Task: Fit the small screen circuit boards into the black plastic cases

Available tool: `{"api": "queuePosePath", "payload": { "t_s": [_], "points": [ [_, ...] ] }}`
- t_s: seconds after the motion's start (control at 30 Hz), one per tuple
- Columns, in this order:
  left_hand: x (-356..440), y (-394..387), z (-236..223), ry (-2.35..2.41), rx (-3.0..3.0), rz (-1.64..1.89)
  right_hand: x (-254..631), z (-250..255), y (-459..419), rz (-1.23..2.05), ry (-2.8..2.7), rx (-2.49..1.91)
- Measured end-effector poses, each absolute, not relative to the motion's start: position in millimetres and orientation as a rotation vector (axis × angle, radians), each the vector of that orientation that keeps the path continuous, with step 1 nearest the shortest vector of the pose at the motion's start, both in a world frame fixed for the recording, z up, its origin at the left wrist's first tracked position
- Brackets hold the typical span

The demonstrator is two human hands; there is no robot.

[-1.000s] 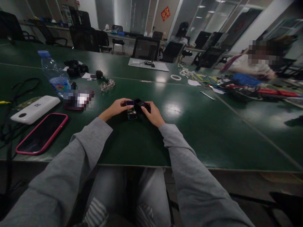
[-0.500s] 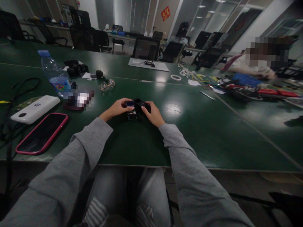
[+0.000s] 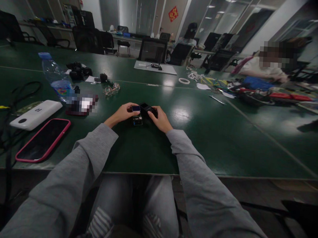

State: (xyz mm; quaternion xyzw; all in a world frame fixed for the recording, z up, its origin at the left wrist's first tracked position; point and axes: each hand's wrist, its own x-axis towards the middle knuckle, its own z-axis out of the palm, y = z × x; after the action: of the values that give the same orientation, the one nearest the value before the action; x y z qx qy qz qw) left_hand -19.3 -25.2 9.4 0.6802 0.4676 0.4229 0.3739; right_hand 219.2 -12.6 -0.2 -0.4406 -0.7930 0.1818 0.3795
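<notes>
Over the green table, my left hand (image 3: 125, 113) is closed on a small dark device with a bluish screen (image 3: 136, 109), its thumb lying along the near edge. My right hand (image 3: 160, 117) grips a black boxy piece (image 3: 146, 106) from the right, thumb on its near side. The two held things are side by side and seem to touch. Just below the left hand's device is a small dark block with shiny metal parts (image 3: 137, 121); whether it is joined to that device I cannot tell. The fingers under both things are hidden.
On the left of the table (image 3: 213, 147) lie a pink-edged phone (image 3: 43, 140), a white power bank (image 3: 36, 114) and black cables; a plastic bottle (image 3: 54, 73) stands behind. Glasses (image 3: 112, 89) lie ahead. Tape (image 3: 184, 81) and tangled cables are at right, near another person (image 3: 261, 68).
</notes>
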Motion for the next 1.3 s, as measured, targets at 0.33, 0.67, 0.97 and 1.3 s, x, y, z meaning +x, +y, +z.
{"api": "queuePosePath", "payload": {
  "t_s": [0.33,0.67,0.97,1.3],
  "points": [
    [-14.5,-29.2,8.8,1.28,1.789,1.11,219.8,-1.5,-12.2,0.456,-2.025,-1.122],
    [-14.0,-31.0,12.6,1.281,1.76,1.099,219.7,-0.6,-12.5,0.462,-2.024,-1.126],
    [-18.4,-28.0,13.8,1.197,1.712,1.071,220.0,-2.6,-10.9,0.453,-2.035,-1.113],
    [-19.1,-30.2,19.2,1.17,1.638,1.014,220.0,-1.7,-11.2,0.445,-2.034,-1.117]
  ]
}}
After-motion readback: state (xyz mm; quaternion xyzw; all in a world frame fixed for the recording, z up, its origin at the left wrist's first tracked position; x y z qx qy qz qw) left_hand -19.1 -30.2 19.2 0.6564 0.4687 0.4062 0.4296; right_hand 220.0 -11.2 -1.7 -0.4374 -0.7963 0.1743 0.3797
